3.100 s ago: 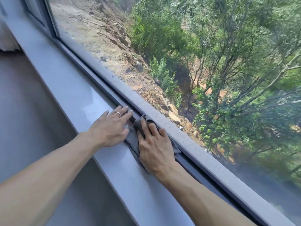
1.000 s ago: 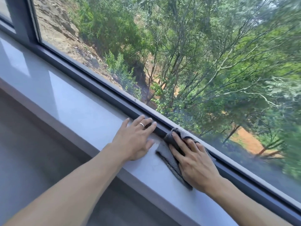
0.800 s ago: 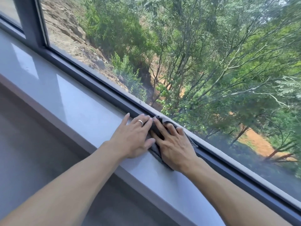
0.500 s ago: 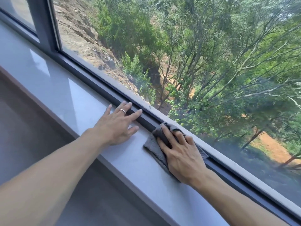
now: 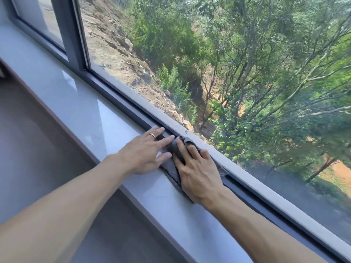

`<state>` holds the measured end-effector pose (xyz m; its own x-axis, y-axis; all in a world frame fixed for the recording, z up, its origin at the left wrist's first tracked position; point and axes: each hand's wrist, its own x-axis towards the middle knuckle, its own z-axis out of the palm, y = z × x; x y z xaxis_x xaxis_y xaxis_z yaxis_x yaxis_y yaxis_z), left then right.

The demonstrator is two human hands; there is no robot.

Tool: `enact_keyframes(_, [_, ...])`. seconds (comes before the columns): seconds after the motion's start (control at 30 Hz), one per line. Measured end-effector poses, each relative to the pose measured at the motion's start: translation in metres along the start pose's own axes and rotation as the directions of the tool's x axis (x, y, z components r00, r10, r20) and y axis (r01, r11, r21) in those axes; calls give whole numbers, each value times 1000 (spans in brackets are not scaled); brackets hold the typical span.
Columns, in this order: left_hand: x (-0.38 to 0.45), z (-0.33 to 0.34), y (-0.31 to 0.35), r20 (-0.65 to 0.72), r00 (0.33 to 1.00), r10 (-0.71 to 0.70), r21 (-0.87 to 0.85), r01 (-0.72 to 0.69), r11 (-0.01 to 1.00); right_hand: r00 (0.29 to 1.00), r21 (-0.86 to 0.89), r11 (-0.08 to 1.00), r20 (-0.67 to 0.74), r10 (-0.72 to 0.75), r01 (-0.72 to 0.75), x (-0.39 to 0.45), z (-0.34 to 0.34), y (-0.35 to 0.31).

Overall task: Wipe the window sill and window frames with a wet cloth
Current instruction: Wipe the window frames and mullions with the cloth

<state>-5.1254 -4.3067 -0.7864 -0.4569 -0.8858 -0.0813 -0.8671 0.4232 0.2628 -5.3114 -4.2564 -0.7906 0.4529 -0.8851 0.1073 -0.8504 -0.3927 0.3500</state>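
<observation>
**Two hands on the sill, cloth at the frame track**

Both forearms enter from the near edge, cut off before the elbows. The right hand (image 5: 197,168) lies flat, fingers straight and spread, pressing a dark grey damp cloth (image 5: 173,173) against the far edge of the pale grey glossy window sill (image 5: 85,114). The hand covers most of the cloth; only a strip along its left side, a bunched tip beyond the fingertips and a scrap on the right show. How the cloth is folded cannot be made out. The left hand (image 5: 144,154) rests just beside it, fingers straight and flat on the sill, a silver ring (image 5: 152,136) on one finger, its thumb touching the cloth's edge. Beyond the fingertips runs the dark grey metal window frame (image 5: 121,99), its lower rail partly hidden by the hands. Through the glass, a rocky slope (image 5: 106,38) and blurred green trees (image 5: 266,73) appear.
</observation>
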Motion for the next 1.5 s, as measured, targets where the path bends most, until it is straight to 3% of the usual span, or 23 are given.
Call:
enact_keyframes(0.13, [-2,-14,-21,-85,994,-62,33,64,997,999,27,999,35,-31,30,-29,-2,7])
enact_keyframes(0.27, [-1,-18,-37,-13,991,-134,51,134,990,1000,53,998,-1,-25,25,-12,-1,6])
enact_keyframes(0.4, [0,-15,-39,-44,992,-115,36,116,993,1000,62,998,-18,-5,6,40,-3,-14])
enact_keyframes(0.57, [1,-14,-45,-48,993,-105,41,107,993,999,99,995,-37,-6,9,14,-3,-8])
enact_keyframes(0.83, [7,-22,-50,-24,994,-110,98,112,989,1000,113,993,-4,22,-21,70,2,-29])
enact_keyframes(0.93, [7,-25,-62,-109,991,-84,88,93,992,999,141,989,-19,-40,42,57,4,-21])
enact_keyframes(1.1, [21,-32,-88,-114,981,-159,84,169,982,999,112,994,-51,-10,16,103,10,-37])
enact_keyframes(1.2, [27,-32,-103,-90,987,-133,66,140,988,999,113,993,-18,37,-34,117,6,-48])
enact_keyframes(1.37, [28,-31,-118,-82,995,-60,11,61,998,999,124,992,-37,-17,21,82,5,-36])
enact_keyframes(1.5, [30,-44,-120,-74,996,-52,-36,49,998,1000,75,997,4,25,-25,131,1,-54])
